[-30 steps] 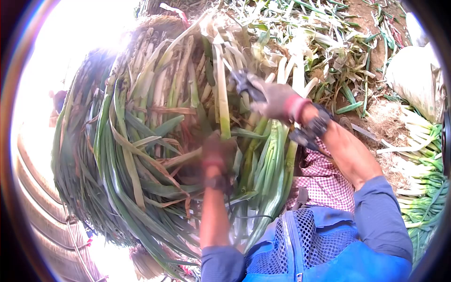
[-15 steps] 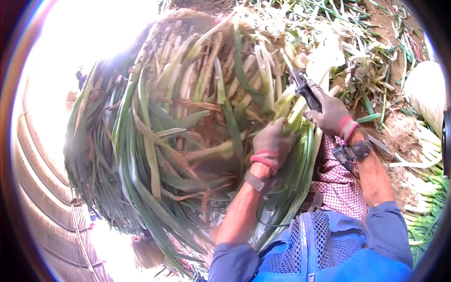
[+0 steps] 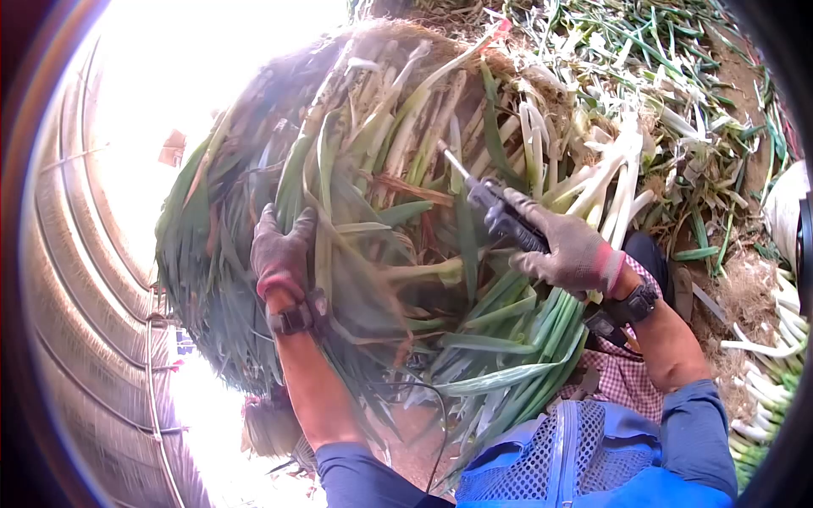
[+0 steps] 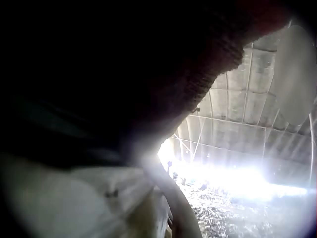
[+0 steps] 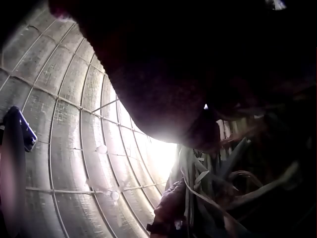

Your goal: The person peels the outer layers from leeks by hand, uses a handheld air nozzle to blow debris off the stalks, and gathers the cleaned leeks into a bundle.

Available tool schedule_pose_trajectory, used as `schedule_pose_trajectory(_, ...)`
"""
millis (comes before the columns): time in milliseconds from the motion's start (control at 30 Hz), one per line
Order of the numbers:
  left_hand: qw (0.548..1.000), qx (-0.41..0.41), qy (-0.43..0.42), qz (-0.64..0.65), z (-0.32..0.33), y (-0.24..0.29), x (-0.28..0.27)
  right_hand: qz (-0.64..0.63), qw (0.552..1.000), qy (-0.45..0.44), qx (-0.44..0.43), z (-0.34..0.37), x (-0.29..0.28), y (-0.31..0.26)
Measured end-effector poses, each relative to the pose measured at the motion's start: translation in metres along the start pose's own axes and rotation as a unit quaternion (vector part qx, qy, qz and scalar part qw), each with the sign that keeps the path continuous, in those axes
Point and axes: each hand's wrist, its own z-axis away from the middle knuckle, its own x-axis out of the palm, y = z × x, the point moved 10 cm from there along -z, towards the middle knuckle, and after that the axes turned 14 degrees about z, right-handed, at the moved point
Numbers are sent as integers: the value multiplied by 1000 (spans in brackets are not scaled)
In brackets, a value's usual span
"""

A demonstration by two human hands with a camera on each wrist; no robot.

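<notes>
Head view: a big mound of long onion-like stalks (image 3: 347, 203), whitish toward the root end and green in the leaf, spreads from nine to twelve o'clock. At nine o'clock the person's left hand (image 3: 285, 251), in a grey-brown knitted glove with a pinkish-red cuff, lies against the mound's leaves; its grip is spread, thumb well apart from the fingers. At three o'clock the right hand (image 3: 572, 247), in a matching glove, has its grip wrapped round a black-handled tool (image 3: 512, 220) with a slim pale metal tip, aimed between ten and eleven o'clock over the mound. Just beyond that hand, toward one o'clock from it, is a loose bunch of white stems (image 3: 622, 182). A litter of pale and green peelings (image 3: 652, 93) covers the ground at two o'clock, a rounded white sack (image 3: 788, 212) sits at the three o'clock edge, and a blue mesh-panelled vest (image 3: 584, 449) shows at five o'clock.

Left wrist view: the dark glove blocks everything from nine to twelve o'clock, so its grip cannot be told here. A pale curved strip (image 4: 177, 203) hangs at six o'clock, with a ribbed grey roof (image 4: 237, 104) at two.

Right wrist view: the hand is a black silhouette at twelve o'clock, its hold unreadable. The left hand appears at six o'clock, beside the leaves; a curved ribbed wall (image 5: 64, 134) rises at nine.
</notes>
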Motion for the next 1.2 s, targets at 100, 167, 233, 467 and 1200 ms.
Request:
schedule_pose_trajectory(100,997,-17,-75,31,-8,6,0,-12,997,-72,-16,-2,11,-13)
schedule_pose_trajectory(167,983,-37,-128,126,2,17,6,-38,997,-56,-37,-2,10,-18)
schedule_pose_trajectory(233,995,62,-55,58,28,44,-8,-37,997,-62,-4,0,0,-18)
schedule_pose_trajectory(467,990,97,-96,36,78,122,0,-24,998,-13,-63,-15,-17,-43)
schedule_pose_trajectory(1200,962,-29,-223,154,133,158,193,73,993,-79,55,12,-24,69)
